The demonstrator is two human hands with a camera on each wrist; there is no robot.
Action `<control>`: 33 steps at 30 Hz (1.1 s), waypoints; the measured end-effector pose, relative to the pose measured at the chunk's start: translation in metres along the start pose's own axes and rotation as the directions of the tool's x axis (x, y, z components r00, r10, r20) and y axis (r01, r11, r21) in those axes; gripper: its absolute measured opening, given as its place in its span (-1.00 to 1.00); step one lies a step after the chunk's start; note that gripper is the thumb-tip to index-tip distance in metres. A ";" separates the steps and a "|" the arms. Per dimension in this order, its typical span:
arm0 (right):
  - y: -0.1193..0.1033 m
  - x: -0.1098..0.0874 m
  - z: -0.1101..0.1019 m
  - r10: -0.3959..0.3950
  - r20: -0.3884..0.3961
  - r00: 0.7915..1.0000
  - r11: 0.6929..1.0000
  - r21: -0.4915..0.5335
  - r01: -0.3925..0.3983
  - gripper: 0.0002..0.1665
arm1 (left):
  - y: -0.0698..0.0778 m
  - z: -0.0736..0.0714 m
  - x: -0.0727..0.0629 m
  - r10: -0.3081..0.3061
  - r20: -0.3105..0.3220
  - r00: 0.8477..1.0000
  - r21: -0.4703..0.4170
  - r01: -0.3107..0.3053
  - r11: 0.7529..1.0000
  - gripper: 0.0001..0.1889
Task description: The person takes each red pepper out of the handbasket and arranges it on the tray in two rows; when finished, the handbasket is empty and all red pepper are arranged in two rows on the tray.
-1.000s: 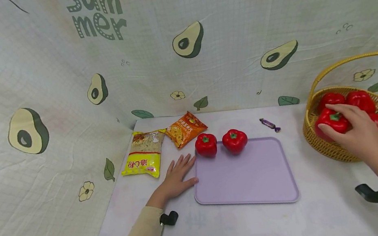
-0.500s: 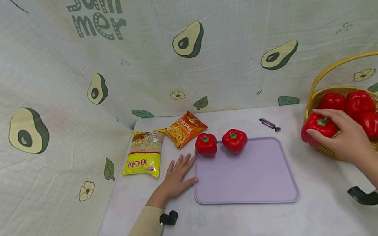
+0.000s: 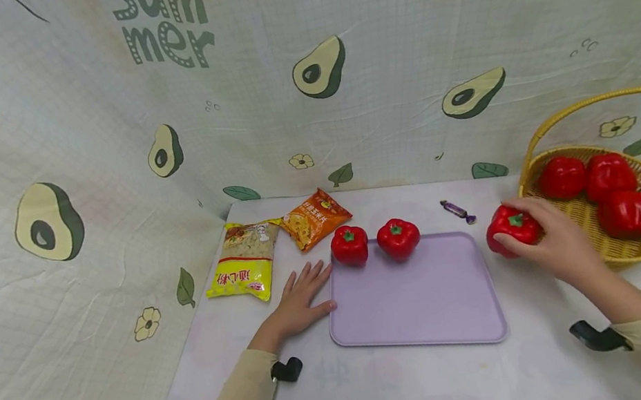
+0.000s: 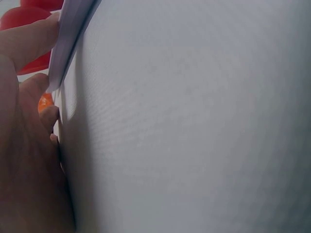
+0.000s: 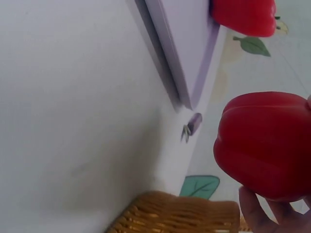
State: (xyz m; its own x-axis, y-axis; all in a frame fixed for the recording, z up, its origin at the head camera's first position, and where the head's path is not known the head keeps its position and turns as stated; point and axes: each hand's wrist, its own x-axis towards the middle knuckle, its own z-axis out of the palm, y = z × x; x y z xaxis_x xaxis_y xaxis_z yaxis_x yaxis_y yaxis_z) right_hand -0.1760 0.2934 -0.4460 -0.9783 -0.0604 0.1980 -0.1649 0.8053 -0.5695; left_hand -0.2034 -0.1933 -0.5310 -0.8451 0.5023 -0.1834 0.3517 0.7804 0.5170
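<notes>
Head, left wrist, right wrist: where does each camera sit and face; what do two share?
Head: on head, facing forward and down at the tray; left hand and right hand show.
Left wrist: worn there, facing along the tabletop; left fingers show.
Right wrist: worn there, facing the held pepper; right fingers show.
Head and right wrist share pepper, tray and basket.

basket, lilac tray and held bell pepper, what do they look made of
Yellow basket: wicker or a plastic imitation, slightly shiny, going by its woven strands. Lilac tray: probably plastic, possibly coated metal; smooth, matte, evenly coloured. Red bell pepper: glossy, with bright highlights; real skin or moulded plastic, can't tell.
</notes>
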 end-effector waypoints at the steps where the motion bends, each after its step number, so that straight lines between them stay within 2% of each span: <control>1: -0.001 0.001 0.003 -0.004 0.003 1.000 1.000 0.003 0.004 -0.05 | 0.000 0.000 0.000 0.001 -0.001 1.000 0.000 -0.001 1.000 -0.16; 15: -0.014 0.008 0.035 -0.056 0.021 0.998 0.997 0.063 0.054 -0.17 | 0.000 0.000 0.000 -0.010 0.001 1.000 -0.006 0.010 1.000 -0.16; 33: -0.024 0.022 0.063 -0.065 0.080 0.995 0.992 0.109 0.056 -0.14 | 0.003 -0.002 -0.002 -0.011 -0.009 1.000 -0.007 0.011 1.000 -0.17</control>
State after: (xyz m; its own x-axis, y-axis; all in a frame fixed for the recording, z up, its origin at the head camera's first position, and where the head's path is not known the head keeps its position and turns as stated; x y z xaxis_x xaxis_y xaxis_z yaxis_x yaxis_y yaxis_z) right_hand -0.2012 0.2357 -0.4782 -0.9723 -0.1601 0.1701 -0.2326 0.7312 -0.6413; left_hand -0.2017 -0.1921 -0.5272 -0.8525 0.4902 -0.1817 0.3395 0.7834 0.5206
